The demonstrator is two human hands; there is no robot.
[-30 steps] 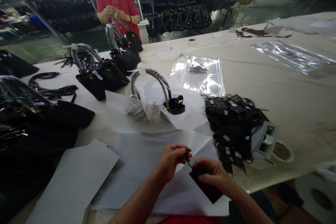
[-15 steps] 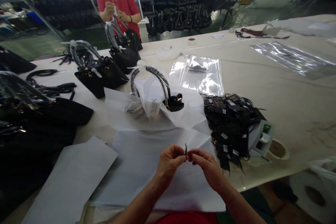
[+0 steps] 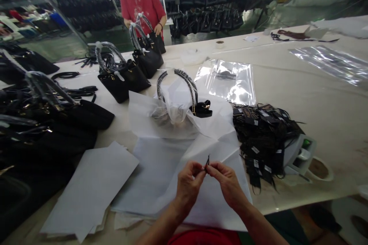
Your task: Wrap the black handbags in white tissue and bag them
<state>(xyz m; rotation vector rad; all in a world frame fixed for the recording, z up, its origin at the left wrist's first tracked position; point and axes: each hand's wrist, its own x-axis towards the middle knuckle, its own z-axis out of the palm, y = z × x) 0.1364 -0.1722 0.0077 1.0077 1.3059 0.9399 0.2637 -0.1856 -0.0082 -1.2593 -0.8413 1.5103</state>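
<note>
Cord (image 3: 208,159), thin and black, is sticking up between the left hand (image 3: 188,183) and the right hand (image 3: 226,180), over a white sheet (image 3: 158,168). Thumb and fingers of each hand are pinching together on it, the two grips almost meeting; the rest of the cord is probably hiding behind the fingers, though it is too small to be sure. Beyond the hands, a pair of plastic-wrapped bag handles (image 3: 188,81) is arching up out of crumpled white paper (image 3: 143,116), with a black strap piece (image 3: 202,111) bearing gold-coloured metal lying beside them. To the right, a heap of black tags (image 3: 261,136) is spreading over the table (image 3: 283,84), with a pale grey holder (image 3: 296,164) and a roll (image 3: 320,169) sitting beside it. Clear plastic sleeves (image 3: 235,86) are lying flat behind the heap. To the left, loose white papers (image 3: 94,183) are lying in a stack, and black handbags (image 3: 123,82) are lining that side. Farther back, a person in a red top (image 3: 143,5) is standing with one hand at the farthest bag (image 3: 158,42).
</note>
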